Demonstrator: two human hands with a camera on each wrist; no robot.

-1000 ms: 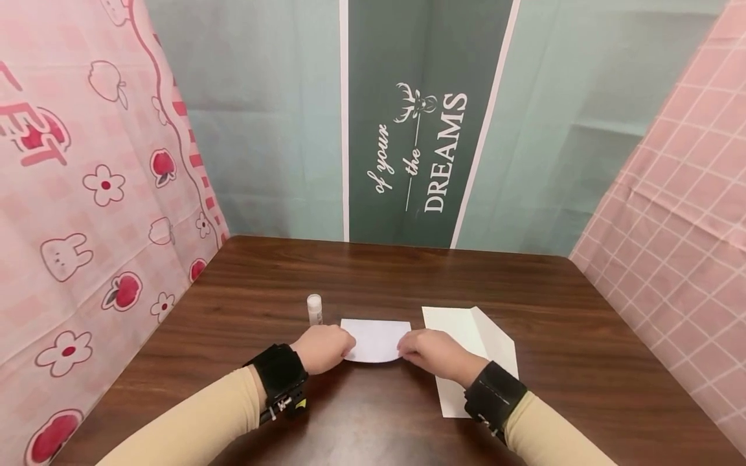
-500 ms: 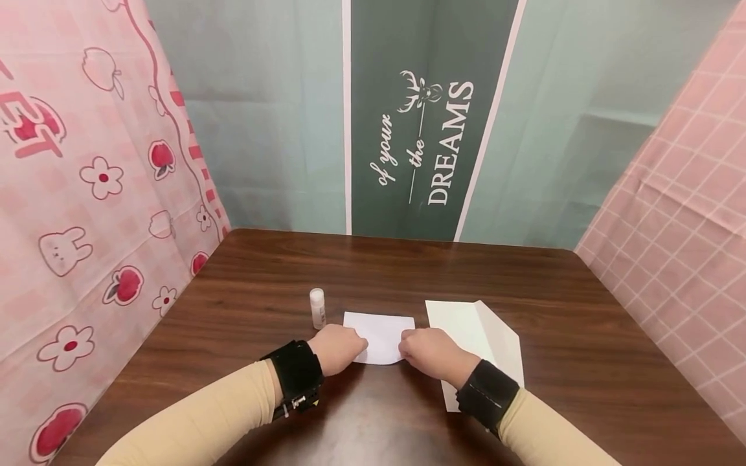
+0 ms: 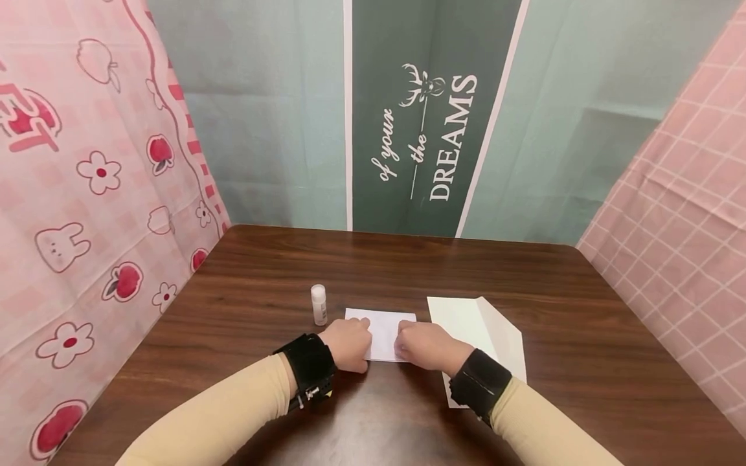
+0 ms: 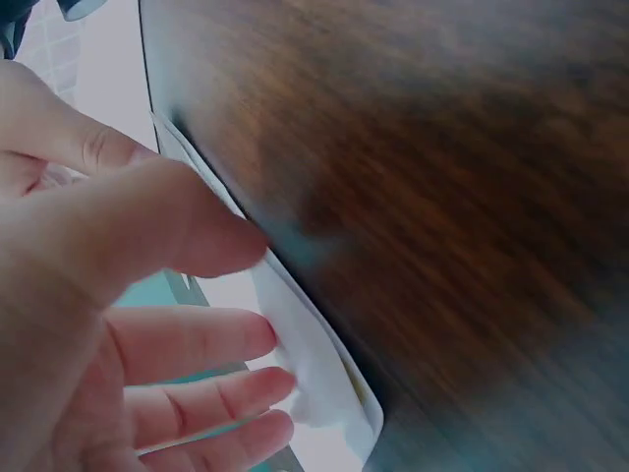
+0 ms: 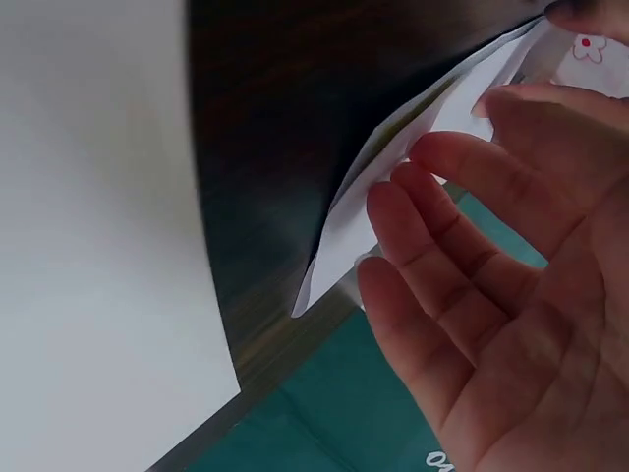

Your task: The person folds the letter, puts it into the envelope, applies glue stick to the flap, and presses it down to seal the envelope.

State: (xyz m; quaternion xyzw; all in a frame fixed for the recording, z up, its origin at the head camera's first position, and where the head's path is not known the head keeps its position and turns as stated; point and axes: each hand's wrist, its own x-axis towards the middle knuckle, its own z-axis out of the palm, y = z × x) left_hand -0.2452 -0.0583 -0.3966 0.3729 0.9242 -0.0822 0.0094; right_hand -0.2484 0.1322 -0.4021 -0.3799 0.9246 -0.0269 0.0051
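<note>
On my head view the paper [image 3: 383, 336], white and folded, lies near the middle of the brown surface [image 3: 402, 265], between both hands. I see the left hand [image 3: 348, 345] over its left end and the right hand [image 3: 430, 345] over its right end, with the middle of the paper bare between them. My left wrist view gives me three left fingers stretched out with gaps between them, tips at the paper, and the thumb beside its edge; the index finger is hidden from me. On the right wrist view the right fingers are long and slightly bent, their tips at the paper, not wrapped round anything. Both wrist views show me two layers along the paper's edge, a little apart.

Beyond the left hand a white tube [image 3: 318, 305] stands upright, near the paper but apart from it. To the right lies a sheet [image 3: 463, 323], creased, with one corner slanted; the right wrist and its black cuff [image 3: 482, 383] cover part of it. Another cuff [image 3: 306, 362] sits on the left wrist. Both sleeves are cream. Behind the surface I have a green cloth [image 3: 280, 129] with white lettering turned sideways.
</note>
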